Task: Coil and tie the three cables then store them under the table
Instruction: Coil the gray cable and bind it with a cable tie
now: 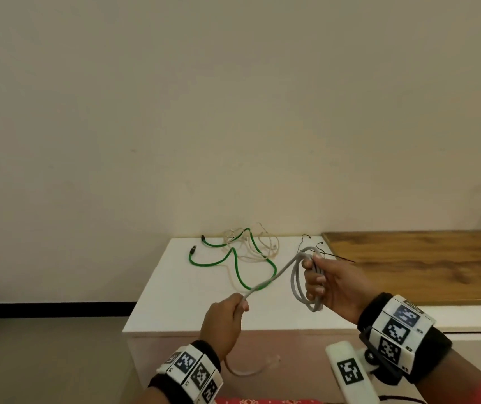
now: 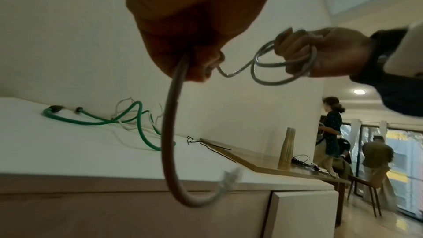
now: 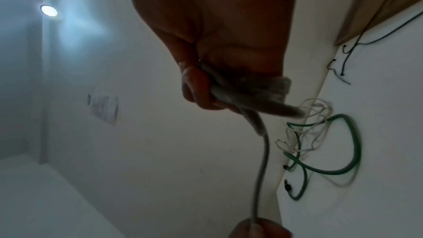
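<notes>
My right hand [image 1: 318, 282] grips a coil of grey cable [image 1: 299, 290] held above the white table [image 1: 175, 293]. From the coil a straight run of the same grey cable [image 1: 274, 279] goes down-left into my left hand [image 1: 238, 306], which pinches it. The cable's free end with a clear plug [image 2: 228, 181] hangs below my left hand [image 2: 203, 64], in front of the table's edge. A green cable [image 1: 235, 262] and a thin white cable [image 1: 258, 246] lie loose and tangled at the back of the table. In the right wrist view my right hand [image 3: 201, 93] holds the grey loops [image 3: 249, 100].
A thin black wire [image 1: 325, 253] lies at the joint between the white table and a wooden tabletop [image 1: 414, 266] to the right. A plain wall stands behind. In the left wrist view, people [image 2: 332, 126] and chairs are far off to the right.
</notes>
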The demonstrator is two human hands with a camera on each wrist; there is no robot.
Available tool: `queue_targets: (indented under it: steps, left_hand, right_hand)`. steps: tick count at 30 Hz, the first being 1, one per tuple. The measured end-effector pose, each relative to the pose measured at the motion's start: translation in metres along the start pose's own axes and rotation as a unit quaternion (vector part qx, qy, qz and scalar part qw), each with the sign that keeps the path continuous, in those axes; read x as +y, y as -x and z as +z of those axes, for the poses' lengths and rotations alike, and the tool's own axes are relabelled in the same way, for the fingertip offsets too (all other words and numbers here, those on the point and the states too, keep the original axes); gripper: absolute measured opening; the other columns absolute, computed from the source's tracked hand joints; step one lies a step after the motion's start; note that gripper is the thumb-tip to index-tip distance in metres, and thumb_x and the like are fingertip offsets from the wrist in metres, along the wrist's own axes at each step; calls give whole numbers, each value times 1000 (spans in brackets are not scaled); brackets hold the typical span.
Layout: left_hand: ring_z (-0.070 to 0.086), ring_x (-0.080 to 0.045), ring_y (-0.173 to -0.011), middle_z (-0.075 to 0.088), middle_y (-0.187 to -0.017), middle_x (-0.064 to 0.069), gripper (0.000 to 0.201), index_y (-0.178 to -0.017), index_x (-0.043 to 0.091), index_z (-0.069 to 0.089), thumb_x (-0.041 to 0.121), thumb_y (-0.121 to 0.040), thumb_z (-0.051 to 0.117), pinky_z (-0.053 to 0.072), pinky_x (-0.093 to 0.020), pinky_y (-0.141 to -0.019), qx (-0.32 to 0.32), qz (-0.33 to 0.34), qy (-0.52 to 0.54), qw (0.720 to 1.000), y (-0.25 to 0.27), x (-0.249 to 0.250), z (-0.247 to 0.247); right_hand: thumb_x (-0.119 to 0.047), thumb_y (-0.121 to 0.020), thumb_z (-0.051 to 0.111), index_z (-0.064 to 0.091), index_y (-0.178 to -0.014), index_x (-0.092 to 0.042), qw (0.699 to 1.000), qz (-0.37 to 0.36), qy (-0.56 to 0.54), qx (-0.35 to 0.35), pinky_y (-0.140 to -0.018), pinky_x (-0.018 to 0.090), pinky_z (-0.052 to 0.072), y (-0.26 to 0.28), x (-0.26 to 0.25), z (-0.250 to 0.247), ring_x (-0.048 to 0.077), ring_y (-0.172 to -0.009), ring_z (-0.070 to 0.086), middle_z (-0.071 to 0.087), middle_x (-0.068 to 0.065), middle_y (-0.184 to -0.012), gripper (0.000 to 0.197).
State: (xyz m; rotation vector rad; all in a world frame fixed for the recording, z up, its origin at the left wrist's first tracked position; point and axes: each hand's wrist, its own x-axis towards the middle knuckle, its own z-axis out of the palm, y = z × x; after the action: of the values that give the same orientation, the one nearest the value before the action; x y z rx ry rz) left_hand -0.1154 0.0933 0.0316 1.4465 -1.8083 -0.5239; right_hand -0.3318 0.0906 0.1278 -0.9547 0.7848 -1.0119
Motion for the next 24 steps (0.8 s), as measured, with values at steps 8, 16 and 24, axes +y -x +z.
queue_targets:
  steps: [8,16,24]
  left_hand:
    - [38,-3,-41,40,-48,11,18,-85,19,54,20,-96,40,36,-24,-50,-24,5,13,1000,7,1,2]
    - [50,-2,-60,53,-70,4,53,-140,29,27,8,-92,34,42,-12,-65,-216,88,-9,972,35,32,13]
    - [64,-34,-81,68,-95,-14,35,-110,12,58,31,-91,36,49,-35,-64,-125,296,-155,934,28,59,13]
  right_hand:
    - [-30,-98,27,45,-70,-15,990,-32,-126,53,-43,20,41,-5,-3,-9,8,-34,35,36,-7,-40,37]
    - [-32,-96,29,44,-72,-16,976,-134,-159,66,-47,17,40,-11,2,-11,7,-39,40,42,-7,-43,33]
    - [-28,-94,40,49,-76,-16,943,-225,242,39,-51,19,39,-9,38,7,7,-49,44,47,-7,-51,23]
